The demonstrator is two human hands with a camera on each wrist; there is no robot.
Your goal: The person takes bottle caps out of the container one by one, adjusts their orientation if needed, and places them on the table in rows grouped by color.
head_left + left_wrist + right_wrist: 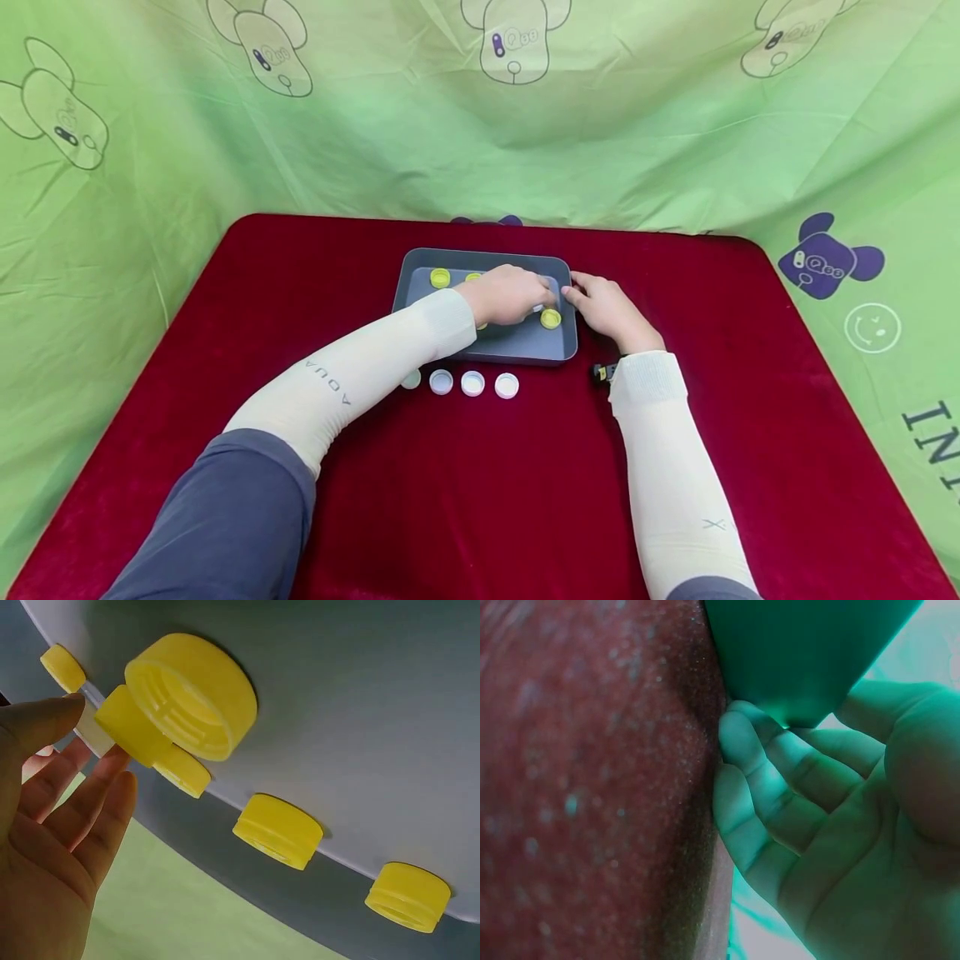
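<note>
My left hand [510,293] reaches into a grey rectangular tray [487,354]. Between its thumb and fingertips it pinches a white bottle cap [93,729], close over the tray floor and just behind a yellow cap [131,724]. Several more yellow bottle caps, such as the near one [191,697], lie inside the tray; the left hand and forearm hide some of them in the head view. At the tray's right wall is my right hand [609,308], gripping the rim with the thumb on top and the fingers curled against the outer side.
In front of the tray a row of white caps [472,383] lies on the dark red tablecloth [525,483], the leftmost partly behind the left sleeve. A small black device [602,373] shows at the right wrist. Green printed curtain [420,125] stands behind the table.
</note>
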